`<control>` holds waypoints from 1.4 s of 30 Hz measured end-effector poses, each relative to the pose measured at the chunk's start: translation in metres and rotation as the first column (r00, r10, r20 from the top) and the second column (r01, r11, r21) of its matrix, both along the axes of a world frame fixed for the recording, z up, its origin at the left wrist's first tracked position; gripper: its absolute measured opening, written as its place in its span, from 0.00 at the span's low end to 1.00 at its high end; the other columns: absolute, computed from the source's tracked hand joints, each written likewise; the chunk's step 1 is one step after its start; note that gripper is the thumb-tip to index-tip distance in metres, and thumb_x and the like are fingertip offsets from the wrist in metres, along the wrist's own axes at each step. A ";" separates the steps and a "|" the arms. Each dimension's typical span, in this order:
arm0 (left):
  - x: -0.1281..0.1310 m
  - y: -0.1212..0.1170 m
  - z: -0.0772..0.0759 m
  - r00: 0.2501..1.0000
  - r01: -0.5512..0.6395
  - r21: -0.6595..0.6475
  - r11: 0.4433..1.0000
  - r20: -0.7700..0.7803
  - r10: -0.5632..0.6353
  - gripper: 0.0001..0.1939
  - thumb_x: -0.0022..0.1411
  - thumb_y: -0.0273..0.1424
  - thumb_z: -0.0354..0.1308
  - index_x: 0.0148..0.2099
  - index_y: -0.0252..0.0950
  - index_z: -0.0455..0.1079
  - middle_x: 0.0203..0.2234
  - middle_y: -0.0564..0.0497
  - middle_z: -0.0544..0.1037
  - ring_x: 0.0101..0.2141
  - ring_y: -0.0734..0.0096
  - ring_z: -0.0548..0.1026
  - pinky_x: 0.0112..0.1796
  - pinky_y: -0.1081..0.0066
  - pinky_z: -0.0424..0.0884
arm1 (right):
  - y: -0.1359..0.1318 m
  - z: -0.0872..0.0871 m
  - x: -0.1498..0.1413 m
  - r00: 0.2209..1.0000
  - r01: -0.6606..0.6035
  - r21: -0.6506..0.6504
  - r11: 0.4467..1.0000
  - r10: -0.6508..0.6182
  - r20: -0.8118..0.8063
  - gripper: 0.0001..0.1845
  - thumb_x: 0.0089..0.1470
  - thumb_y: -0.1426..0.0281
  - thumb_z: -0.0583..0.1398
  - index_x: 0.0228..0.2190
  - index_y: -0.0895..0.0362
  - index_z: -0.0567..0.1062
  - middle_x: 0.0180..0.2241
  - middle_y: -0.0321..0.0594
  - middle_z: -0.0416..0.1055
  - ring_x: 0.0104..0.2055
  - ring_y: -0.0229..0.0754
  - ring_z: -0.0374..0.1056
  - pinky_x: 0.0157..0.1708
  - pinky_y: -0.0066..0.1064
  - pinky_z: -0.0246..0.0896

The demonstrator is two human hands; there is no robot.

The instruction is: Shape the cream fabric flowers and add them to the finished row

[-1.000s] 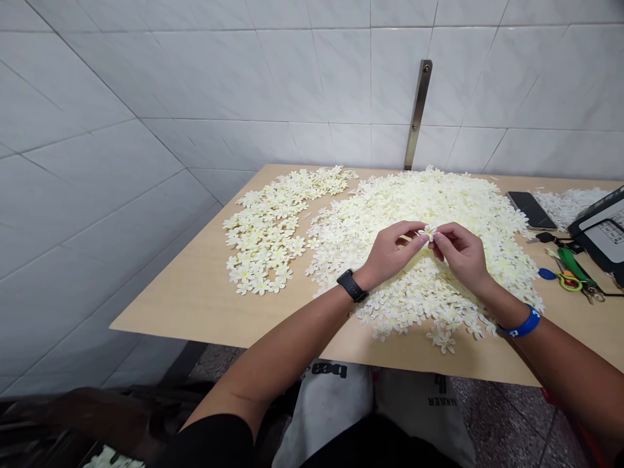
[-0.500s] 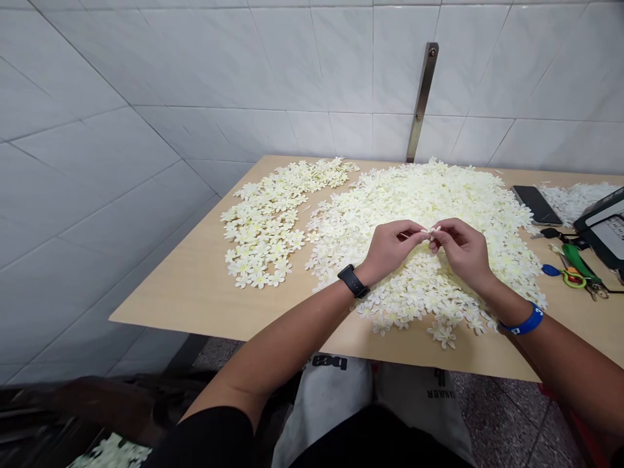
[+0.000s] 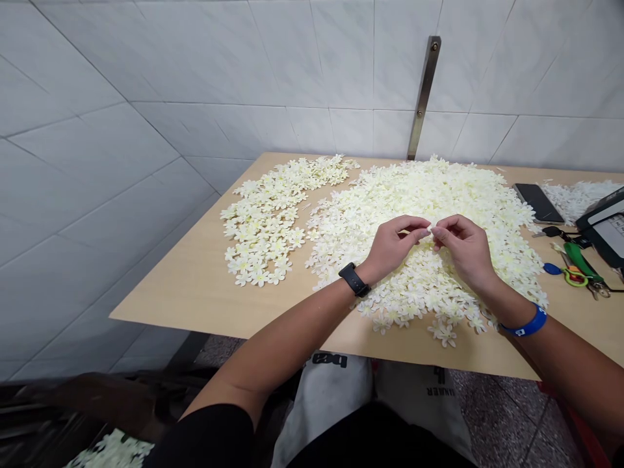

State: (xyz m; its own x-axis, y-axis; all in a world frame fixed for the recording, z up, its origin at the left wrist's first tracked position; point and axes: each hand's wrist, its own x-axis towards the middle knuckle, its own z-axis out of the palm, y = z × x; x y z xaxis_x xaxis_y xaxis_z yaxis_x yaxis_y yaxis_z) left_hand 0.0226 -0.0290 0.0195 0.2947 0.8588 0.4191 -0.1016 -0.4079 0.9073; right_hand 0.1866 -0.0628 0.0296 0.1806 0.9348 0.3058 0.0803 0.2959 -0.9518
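Note:
My left hand (image 3: 394,246), with a black watch on its wrist, is closed in a pinch at the fingertips. Facing it, my right hand (image 3: 463,247) pinches too, a blue band round its wrist. Between the fingertips shows a small white piece (image 3: 429,229), too small to make out fully. Both hands are above a wide pile of white artificial flowers (image 3: 370,201) with pale yellow centres. A smaller group of such flowers (image 3: 263,227) lies on the table to the left.
On the right of the wooden table (image 3: 195,292) lie a phone (image 3: 538,203), thin white pieces (image 3: 580,198), keys with green items (image 3: 580,263) and a black-and-white box (image 3: 604,224). A metal bar (image 3: 424,97) stands against the tiled wall. More flowers (image 3: 114,450) are at lower left.
The fingertips have shifted slightly against each other around the small white piece, with less of it showing now. The flower piles look the same.

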 end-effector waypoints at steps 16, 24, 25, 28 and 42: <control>-0.008 0.005 -0.001 0.978 -0.125 0.319 0.940 -0.121 0.171 0.07 0.67 0.28 0.62 0.38 0.39 0.81 0.34 0.51 0.85 0.35 0.71 0.81 0.39 0.70 0.76 | -0.003 0.005 0.001 0.991 -0.115 0.046 0.992 0.111 0.069 0.09 0.49 0.62 0.73 0.29 0.53 0.84 0.28 0.36 0.78 0.27 0.38 0.75 0.31 0.32 0.77; -0.009 0.004 0.001 0.974 -0.157 0.360 0.920 -0.098 0.204 0.05 0.66 0.27 0.64 0.35 0.37 0.80 0.32 0.52 0.85 0.34 0.72 0.81 0.39 0.72 0.75 | 0.000 -0.003 0.005 0.991 -0.134 0.024 0.991 0.134 -0.004 0.09 0.48 0.63 0.74 0.31 0.52 0.84 0.29 0.35 0.80 0.30 0.40 0.80 0.34 0.32 0.79; -0.009 0.004 0.001 0.975 -0.156 0.363 0.919 -0.095 0.203 0.06 0.66 0.27 0.64 0.35 0.37 0.80 0.32 0.52 0.85 0.34 0.72 0.81 0.39 0.72 0.75 | 0.001 -0.004 0.006 0.990 -0.140 0.022 0.990 0.140 -0.015 0.09 0.48 0.63 0.75 0.31 0.52 0.84 0.28 0.35 0.80 0.30 0.40 0.80 0.34 0.31 0.79; -0.008 0.005 0.000 0.978 -0.145 0.383 0.912 -0.083 0.190 0.06 0.67 0.27 0.63 0.36 0.37 0.80 0.33 0.52 0.85 0.35 0.72 0.81 0.39 0.71 0.76 | 0.001 -0.005 0.007 0.986 -0.160 0.013 0.987 0.160 -0.046 0.09 0.48 0.63 0.75 0.31 0.52 0.84 0.28 0.35 0.80 0.30 0.39 0.80 0.34 0.30 0.79; -0.012 0.008 0.007 0.997 -0.040 0.196 0.980 -0.059 0.052 0.06 0.64 0.28 0.63 0.34 0.37 0.80 0.29 0.52 0.83 0.31 0.73 0.78 0.33 0.72 0.72 | 0.006 -0.003 0.007 0.962 -0.221 -0.098 0.970 0.200 -0.185 0.18 0.38 0.58 0.78 0.29 0.53 0.83 0.24 0.33 0.79 0.27 0.38 0.79 0.34 0.29 0.79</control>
